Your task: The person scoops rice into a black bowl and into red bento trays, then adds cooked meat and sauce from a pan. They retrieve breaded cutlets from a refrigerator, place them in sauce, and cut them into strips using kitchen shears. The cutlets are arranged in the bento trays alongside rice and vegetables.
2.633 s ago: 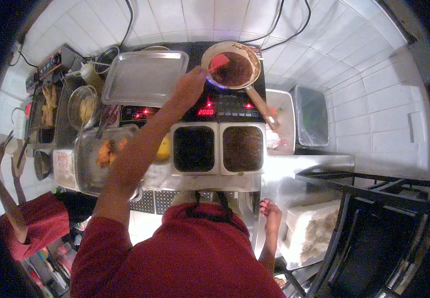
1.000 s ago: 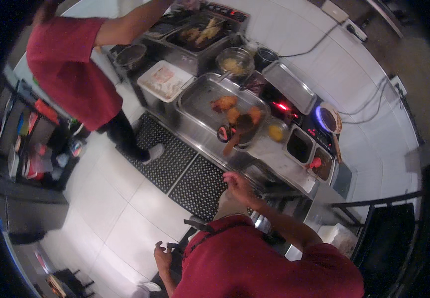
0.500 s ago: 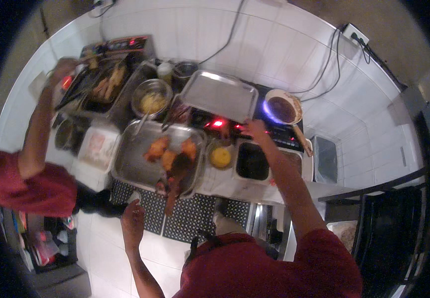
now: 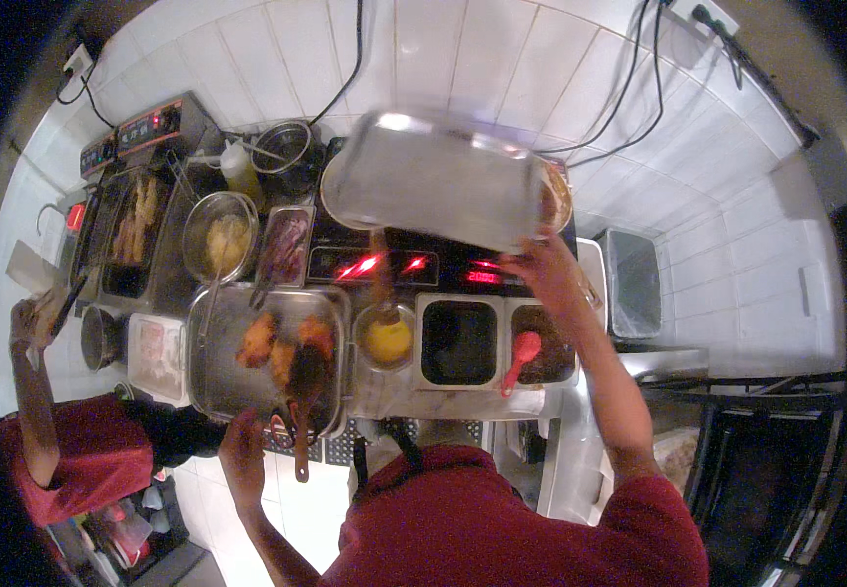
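Right hand (image 4: 548,266) pinches a metal tray (image 4: 433,181) at its near right corner. This tray, somewhat blurred, is above the black cooktop (image 4: 455,266) and hides part of a light pan (image 4: 560,201). Left hand (image 4: 242,448) is just beside the near edge of a deep steel tray (image 4: 218,328) with orange fried pieces (image 4: 257,340); whether its fingers are spread or pressed together, I cannot tell. One red spatula (image 4: 526,347) lies across a brown-filled container (image 4: 546,383).
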A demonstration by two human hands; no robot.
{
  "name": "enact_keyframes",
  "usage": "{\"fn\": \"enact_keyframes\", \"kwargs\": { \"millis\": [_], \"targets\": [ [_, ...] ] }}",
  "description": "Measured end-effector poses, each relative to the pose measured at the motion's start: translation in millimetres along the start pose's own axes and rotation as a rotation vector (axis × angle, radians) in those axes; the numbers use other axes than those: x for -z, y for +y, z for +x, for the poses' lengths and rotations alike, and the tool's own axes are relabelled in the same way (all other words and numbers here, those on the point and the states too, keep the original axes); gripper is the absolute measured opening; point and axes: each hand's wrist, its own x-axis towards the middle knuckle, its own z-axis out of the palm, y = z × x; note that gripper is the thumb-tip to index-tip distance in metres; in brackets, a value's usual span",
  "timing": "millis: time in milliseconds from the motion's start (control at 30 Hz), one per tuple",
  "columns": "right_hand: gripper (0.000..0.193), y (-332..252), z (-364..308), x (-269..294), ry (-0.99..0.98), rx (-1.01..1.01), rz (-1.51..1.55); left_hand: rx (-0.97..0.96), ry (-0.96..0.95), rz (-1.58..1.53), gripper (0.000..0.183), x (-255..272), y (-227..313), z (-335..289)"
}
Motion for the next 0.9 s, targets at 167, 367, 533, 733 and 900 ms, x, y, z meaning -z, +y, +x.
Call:
{"fn": "enact_keyframes", "kwargs": {
  "millis": [167,367,533,733,900],
  "targets": [
    [0.056,-42,-18,84,0.355,-0.284,0.300,-0.329,0.003,0.027,0.025,-5,-1,21],
    [0.051,-21,-32,131,0.477,-0.257,0.180,-0.198,-0.073,-0.060,0.026,-14,-5,33],
    [0.055,6,-25,137,0.338,-0.316,0.220,-0.096,-0.082,-0.105,0.028,-21,-18,23],
    [0.057,34,0,103,0.203,-0.289,0.245,-0.072,0.000,-0.121,0.025,-28,-30,-2],
    [0.057,46,19,70,0.011,-0.033,-0.276,0.084,0.041,-0.175,0.025,-30,-50,-26]
  ]
}}
